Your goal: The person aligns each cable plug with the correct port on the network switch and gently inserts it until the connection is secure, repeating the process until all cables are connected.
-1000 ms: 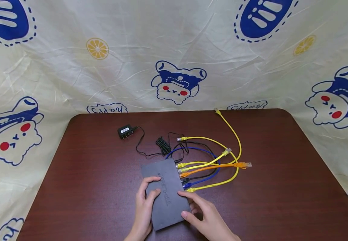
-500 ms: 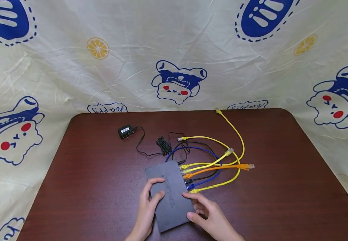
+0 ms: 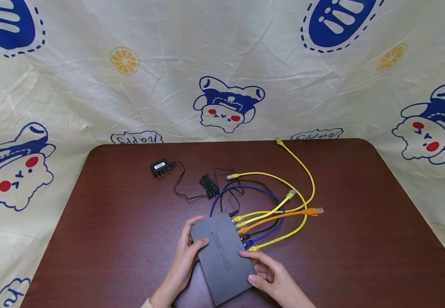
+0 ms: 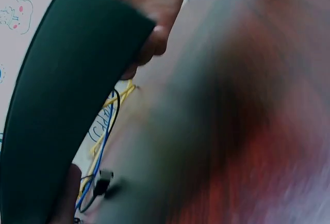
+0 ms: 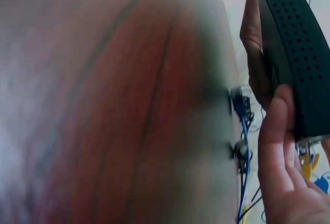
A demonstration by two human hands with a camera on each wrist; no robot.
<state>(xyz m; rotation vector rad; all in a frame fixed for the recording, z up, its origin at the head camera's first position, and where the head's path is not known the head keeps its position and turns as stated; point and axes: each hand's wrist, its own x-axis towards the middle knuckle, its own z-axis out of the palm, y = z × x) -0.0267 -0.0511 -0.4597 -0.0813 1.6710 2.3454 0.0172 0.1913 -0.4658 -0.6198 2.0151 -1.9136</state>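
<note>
Both hands hold a dark grey network switch (image 3: 222,256) with embossed lettering on its top, low in the head view. My left hand (image 3: 182,261) grips its left side, thumb on top and index finger at the far left corner. At the right side, my right hand (image 3: 274,278) holds it with index finger and thumb on the edge, other fingers curled below. Yellow cables (image 3: 276,242), an orange cable (image 3: 272,217), a blue cable (image 3: 266,237) and a black cable run from its right side. The right wrist view shows rows of holes in the switch's side (image 5: 299,33).
On the brown table (image 3: 103,239), a black power adapter (image 3: 161,167) lies at the back left. Its cord, with a tied bundle (image 3: 209,186), leads toward the switch. Loose cable ends spread to the right and back, one yellow plug (image 3: 279,141) at the far table edge. A patterned cloth (image 3: 161,98) hangs behind.
The switch has shifted toward me and to the right, and both hands have moved with it. My left index finger has slid from the top to the far left corner.
</note>
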